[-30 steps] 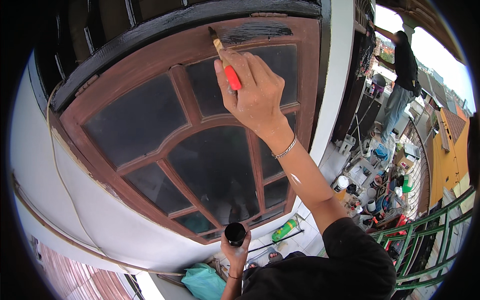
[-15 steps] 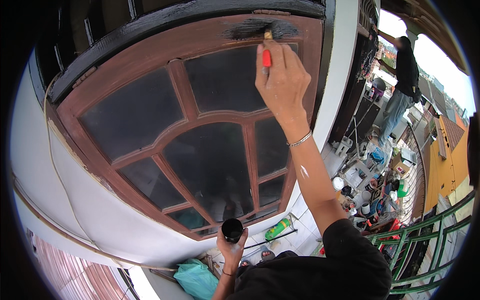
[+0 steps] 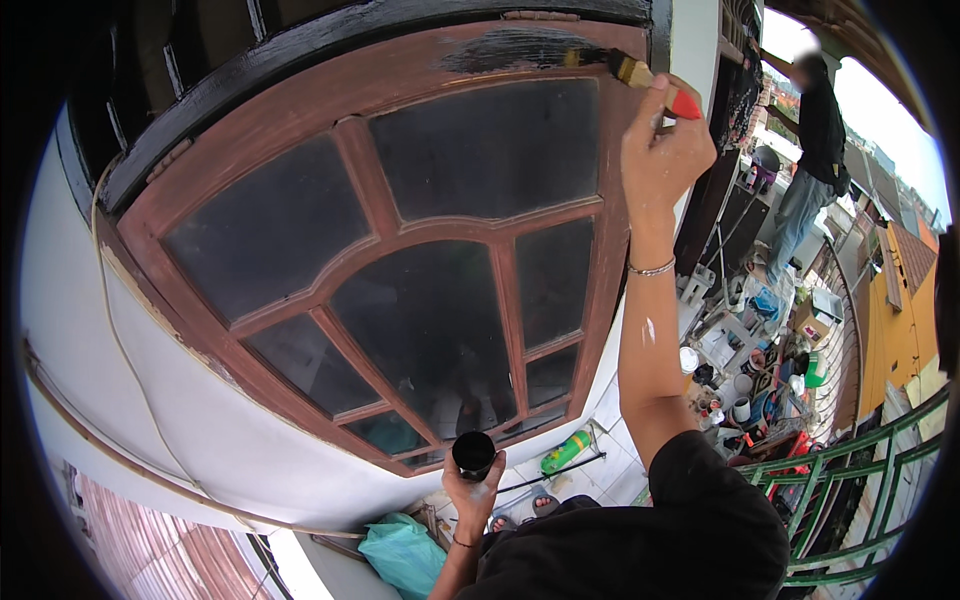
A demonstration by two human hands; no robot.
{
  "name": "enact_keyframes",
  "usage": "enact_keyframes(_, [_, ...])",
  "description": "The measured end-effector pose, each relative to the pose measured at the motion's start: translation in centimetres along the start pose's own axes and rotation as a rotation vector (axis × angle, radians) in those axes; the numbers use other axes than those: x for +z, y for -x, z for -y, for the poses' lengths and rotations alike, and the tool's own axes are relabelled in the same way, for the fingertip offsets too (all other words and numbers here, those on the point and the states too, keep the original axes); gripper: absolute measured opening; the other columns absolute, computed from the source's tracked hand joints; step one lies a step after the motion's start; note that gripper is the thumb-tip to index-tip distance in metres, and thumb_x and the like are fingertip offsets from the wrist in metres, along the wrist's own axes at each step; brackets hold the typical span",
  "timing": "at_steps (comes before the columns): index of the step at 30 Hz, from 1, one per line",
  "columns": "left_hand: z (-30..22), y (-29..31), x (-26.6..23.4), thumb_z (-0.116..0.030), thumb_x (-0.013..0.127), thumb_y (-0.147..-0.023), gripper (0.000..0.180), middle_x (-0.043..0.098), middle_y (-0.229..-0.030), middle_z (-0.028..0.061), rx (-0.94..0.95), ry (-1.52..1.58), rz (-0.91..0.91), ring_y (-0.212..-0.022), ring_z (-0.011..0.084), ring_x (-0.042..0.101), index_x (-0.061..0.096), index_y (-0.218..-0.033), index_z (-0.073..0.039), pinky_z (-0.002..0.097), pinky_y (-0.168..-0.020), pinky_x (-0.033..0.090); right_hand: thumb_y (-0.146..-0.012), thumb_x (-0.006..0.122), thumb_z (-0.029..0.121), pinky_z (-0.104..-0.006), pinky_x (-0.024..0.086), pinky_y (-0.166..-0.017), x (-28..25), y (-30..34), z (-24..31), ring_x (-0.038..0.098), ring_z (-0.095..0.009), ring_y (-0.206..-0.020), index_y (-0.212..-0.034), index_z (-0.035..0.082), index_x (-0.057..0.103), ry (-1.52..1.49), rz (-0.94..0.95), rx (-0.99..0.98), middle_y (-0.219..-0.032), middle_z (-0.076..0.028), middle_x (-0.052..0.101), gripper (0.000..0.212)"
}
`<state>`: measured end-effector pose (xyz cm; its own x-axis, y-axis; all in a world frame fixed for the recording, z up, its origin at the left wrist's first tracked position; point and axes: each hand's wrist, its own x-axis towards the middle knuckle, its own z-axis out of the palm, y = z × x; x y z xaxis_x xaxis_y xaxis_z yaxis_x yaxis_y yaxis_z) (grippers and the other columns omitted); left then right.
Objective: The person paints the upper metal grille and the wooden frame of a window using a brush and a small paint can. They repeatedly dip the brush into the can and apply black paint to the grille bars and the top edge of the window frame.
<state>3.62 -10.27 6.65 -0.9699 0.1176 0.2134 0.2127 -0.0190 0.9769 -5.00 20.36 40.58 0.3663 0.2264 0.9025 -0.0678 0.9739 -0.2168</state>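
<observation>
My right hand [image 3: 668, 140] is closed round the handle of a paintbrush [image 3: 648, 80] with a red handle end. Its dark bristles meet the top rail near the upper right corner of a brown wooden window frame [image 3: 380, 190]. A streaky patch of black paint [image 3: 520, 50] covers part of that rail, to the left of the bristles. Lower down, my left hand [image 3: 475, 495] grips a small cup [image 3: 474, 452] with a black inside, held upright below the glass panes. The frame's other rails and bars are brown.
White wall [image 3: 170, 370] surrounds the frame, with a cable hanging at left. A green bottle [image 3: 566, 452] lies on the tiles near my feet, beside a teal plastic bag [image 3: 400, 555]. Cluttered cans and boxes, a green railing [image 3: 850, 490] and another person [image 3: 815, 140] are at right.
My right hand has moved right with the paintbrush, from the black patch to the rail's right end. The cup in my left hand has shifted only slightly.
</observation>
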Motion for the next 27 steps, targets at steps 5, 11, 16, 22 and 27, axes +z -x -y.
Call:
enact_keyframes(5, [-0.5,-0.4,0.7,-0.010,0.091,-0.078,0.040,0.070,-0.094,0.0029,0.019,-0.048,0.054,-0.084,0.0100,0.064,0.065,-0.107,-0.001,0.0261,-0.077,0.053,-0.089,0.076,0.009,-0.0287,0.050,-0.053,3.4,5.4,7.6,0.064,-0.021,-0.064,-0.104,0.006,0.069,-0.178,0.168,-0.378,-0.083,-0.005,0.067,0.017])
enact_keyframes(11, [-0.1,-0.2,0.5,-0.009,0.091,-0.078,0.040,0.070,-0.095,0.0033,0.013,0.010,0.043,-0.084,0.0101,0.064,0.065,-0.107,-0.001,0.0258,-0.078,0.053,-0.098,0.068,0.016,-0.0323,0.051,-0.058,1.0,1.3,1.3,0.066,-0.024,-0.064,-0.098,0.001,0.070,-0.176,0.098,0.094,-0.085,-0.012,0.073,0.014])
enact_keyframes(16, [0.1,0.1,0.0,-0.009,0.090,-0.079,0.038,0.071,-0.094,0.0038,0.004,0.016,0.018,-0.084,0.0113,0.066,0.064,-0.106,0.000,0.0267,-0.078,0.054,-0.099,0.066,0.013,-0.0320,0.052,-0.061,0.3,-0.7,-1.0,0.068,-0.025,-0.064,-0.100,0.001,0.071,-0.024,-0.083,0.037,-0.081,-0.012,0.072,0.013])
enact_keyframes(22, [0.0,-0.5,0.6,-0.010,0.090,-0.079,0.039,0.070,-0.093,0.0035,0.024,-0.045,0.049,-0.084,0.0097,0.064,0.065,-0.107,-0.001,0.0256,-0.078,0.053,-0.092,0.073,0.014,-0.0306,0.051,-0.053,3.9,4.7,8.3,0.064,-0.021,-0.065,-0.104,0.005,0.069,-0.287,0.122,-0.366,-0.082,-0.006,0.064,0.016])
enact_keyframes(27, [-0.7,-0.1,0.1,-0.009,0.089,-0.080,0.038,0.073,-0.094,0.0060,0.049,-0.028,0.067,-0.085,0.0129,0.069,0.064,-0.107,0.000,0.0279,-0.079,0.055,-0.101,0.065,0.019,-0.0293,0.049,-0.056,1.9,0.7,2.2,0.064,-0.019,-0.057,-0.094,0.000,0.070,-0.350,0.099,0.121,-0.073,-0.010,0.069,0.021])
